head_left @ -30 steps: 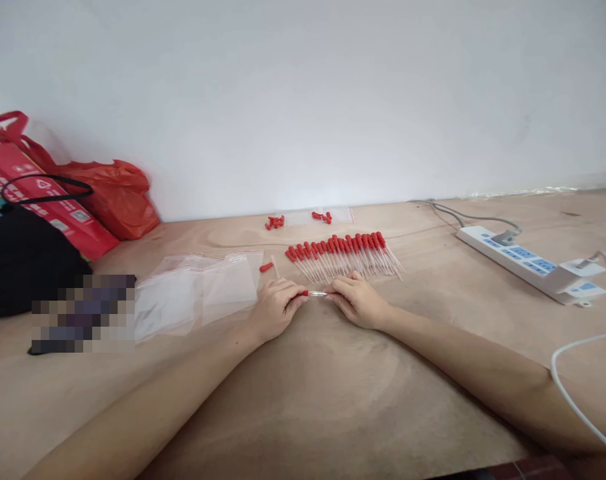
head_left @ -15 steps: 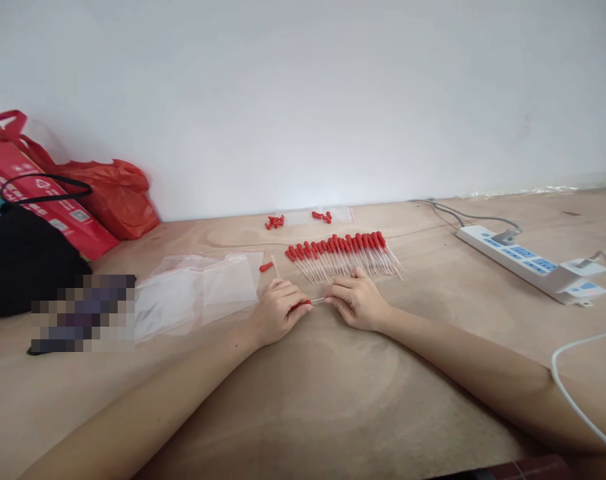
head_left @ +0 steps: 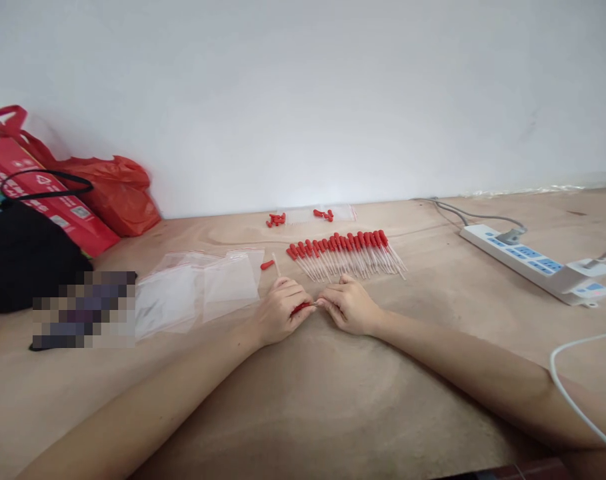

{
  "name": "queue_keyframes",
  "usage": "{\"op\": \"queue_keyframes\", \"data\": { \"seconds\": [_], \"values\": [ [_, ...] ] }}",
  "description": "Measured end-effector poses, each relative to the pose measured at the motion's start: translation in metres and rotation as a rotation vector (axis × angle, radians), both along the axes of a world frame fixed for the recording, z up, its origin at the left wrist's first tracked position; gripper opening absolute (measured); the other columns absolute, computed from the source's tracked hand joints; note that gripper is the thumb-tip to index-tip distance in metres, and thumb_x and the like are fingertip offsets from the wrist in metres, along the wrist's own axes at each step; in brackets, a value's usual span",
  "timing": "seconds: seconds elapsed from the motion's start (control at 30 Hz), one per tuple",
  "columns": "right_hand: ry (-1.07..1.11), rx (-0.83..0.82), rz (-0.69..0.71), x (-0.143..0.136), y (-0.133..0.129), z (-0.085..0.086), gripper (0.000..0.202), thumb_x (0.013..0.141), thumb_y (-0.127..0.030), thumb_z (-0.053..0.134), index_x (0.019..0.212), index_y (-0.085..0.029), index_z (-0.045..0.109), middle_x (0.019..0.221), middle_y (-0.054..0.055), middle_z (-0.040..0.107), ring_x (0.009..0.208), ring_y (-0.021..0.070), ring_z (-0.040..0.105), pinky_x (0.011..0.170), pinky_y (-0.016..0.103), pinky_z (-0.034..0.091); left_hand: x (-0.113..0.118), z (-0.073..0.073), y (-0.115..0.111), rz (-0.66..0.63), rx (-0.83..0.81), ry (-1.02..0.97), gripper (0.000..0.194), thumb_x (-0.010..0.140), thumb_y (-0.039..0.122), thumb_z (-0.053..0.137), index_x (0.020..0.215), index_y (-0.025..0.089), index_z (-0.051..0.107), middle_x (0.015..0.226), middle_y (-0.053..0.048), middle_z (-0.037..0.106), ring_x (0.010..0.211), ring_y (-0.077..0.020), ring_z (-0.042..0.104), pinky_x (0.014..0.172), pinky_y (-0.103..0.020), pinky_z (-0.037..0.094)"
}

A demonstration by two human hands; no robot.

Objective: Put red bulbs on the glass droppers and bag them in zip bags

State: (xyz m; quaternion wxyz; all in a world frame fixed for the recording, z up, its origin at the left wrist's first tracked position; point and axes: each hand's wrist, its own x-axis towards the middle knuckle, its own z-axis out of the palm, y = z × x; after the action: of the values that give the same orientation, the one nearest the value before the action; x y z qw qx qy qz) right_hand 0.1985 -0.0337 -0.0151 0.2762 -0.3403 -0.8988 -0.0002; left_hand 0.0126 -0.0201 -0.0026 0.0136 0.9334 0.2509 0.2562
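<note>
Near the middle of the table, my left hand [head_left: 283,311] pinches a red rubber bulb [head_left: 301,307]. Fingers closed, my right hand [head_left: 347,305] grips a thin clear tube whose end meets the bulb; most of the tube is hidden by the fingers. Just beyond my hands lies a row of several clear droppers with red bulbs [head_left: 350,250], side by side. A loose red bulb [head_left: 267,265] and a bare clear tube [head_left: 276,264] rest behind my left hand.
Flat clear zip bags [head_left: 183,293] lie to the left. Small piles of red bulbs [head_left: 276,219] and a clear bag [head_left: 301,215] are by the wall. A white power strip [head_left: 525,260] with cables sits right; a red bag [head_left: 117,193] and black bag [head_left: 30,260] stand left.
My right hand has moved left, closer to my left hand, and less of the tube shows between them. The view has shifted slightly.
</note>
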Motion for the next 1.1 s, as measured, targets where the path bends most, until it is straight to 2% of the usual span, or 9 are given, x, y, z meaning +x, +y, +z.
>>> {"op": "queue_keyframes", "data": {
  "seconds": [0.1, 0.17, 0.27, 0.4, 0.7, 0.87, 1.1],
  "values": [
    [-0.009, -0.056, -0.001, -0.001, 0.002, 0.002, 0.031, 0.09, -0.025, 0.03, 0.075, -0.014, 0.055, 0.068, 0.003, 0.059, 0.06, 0.0114, 0.048, 0.062, 0.026, 0.025, 0.0, 0.001, 0.001, 0.016, -0.019, -0.018, 0.02, 0.086, 0.028, 0.044, 0.075, 0.016, 0.056, 0.068, -0.001, 0.06, 0.067, -0.0137, 0.053, 0.075, -0.032, 0.035],
    [-0.001, -0.09, -0.007, 0.001, 0.003, 0.005, 0.031, 0.09, -0.026, 0.03, 0.076, -0.014, 0.054, 0.07, 0.003, 0.059, 0.063, 0.012, 0.05, 0.063, 0.025, 0.027, -0.003, 0.003, 0.003, 0.053, -0.03, -0.058, 0.019, 0.083, 0.033, 0.05, 0.084, 0.016, 0.057, 0.071, -0.001, 0.061, 0.07, -0.0148, 0.054, 0.077, -0.033, 0.036],
    [0.039, -0.142, 0.0, 0.007, 0.005, 0.009, 0.025, 0.089, -0.026, 0.034, 0.08, -0.015, 0.054, 0.072, 0.003, 0.059, 0.065, 0.0123, 0.05, 0.064, 0.025, 0.03, -0.01, 0.004, 0.006, 0.103, -0.032, -0.139, 0.027, 0.078, 0.038, 0.057, 0.094, 0.016, 0.056, 0.078, -0.003, 0.063, 0.075, -0.0166, 0.056, 0.076, -0.032, 0.038],
    [0.088, -0.153, 0.043, 0.017, 0.006, 0.009, 0.016, 0.086, -0.023, 0.041, 0.082, -0.015, 0.054, 0.072, 0.003, 0.058, 0.065, 0.0119, 0.049, 0.065, 0.024, 0.031, -0.015, 0.003, 0.008, 0.043, -0.033, -0.178, 0.014, 0.083, 0.029, 0.051, 0.088, 0.019, 0.059, 0.078, -0.001, 0.064, 0.073, -0.0142, 0.057, 0.074, -0.029, 0.039],
    [0.072, -0.019, 0.089, 0.017, 0.007, 0.003, 0.024, 0.087, -0.024, 0.037, 0.076, -0.014, 0.056, 0.065, 0.003, 0.056, 0.061, 0.0118, 0.046, 0.062, 0.026, 0.027, -0.007, 0.002, 0.001, -0.03, 0.004, -0.181, 0.011, 0.084, 0.022, 0.05, 0.082, 0.018, 0.059, 0.072, 0.0, 0.066, 0.065, -0.0119, 0.057, 0.08, -0.033, 0.037],
    [0.041, -0.033, 0.103, 0.017, 0.007, 0.003, 0.027, 0.088, -0.026, 0.035, 0.078, -0.014, 0.058, 0.066, 0.003, 0.056, 0.061, 0.0117, 0.046, 0.063, 0.026, 0.028, -0.008, 0.003, 0.0, -0.026, 0.004, -0.131, 0.013, 0.084, 0.024, 0.049, 0.082, 0.018, 0.06, 0.073, 0.0, 0.066, 0.065, -0.0118, 0.057, 0.083, -0.033, 0.036],
    [-0.079, -0.044, 0.06, 0.02, 0.007, 0.017, 0.023, 0.086, -0.025, 0.041, 0.086, -0.016, 0.061, 0.08, 0.006, 0.058, 0.075, 0.015, 0.049, 0.068, 0.028, 0.031, -0.01, 0.002, 0.006, 0.044, 0.01, -0.163, 0.016, 0.085, 0.027, 0.048, 0.08, 0.02, 0.062, 0.07, 0.001, 0.066, 0.063, -0.0113, 0.057, 0.082, -0.033, 0.033]
  ]
}}
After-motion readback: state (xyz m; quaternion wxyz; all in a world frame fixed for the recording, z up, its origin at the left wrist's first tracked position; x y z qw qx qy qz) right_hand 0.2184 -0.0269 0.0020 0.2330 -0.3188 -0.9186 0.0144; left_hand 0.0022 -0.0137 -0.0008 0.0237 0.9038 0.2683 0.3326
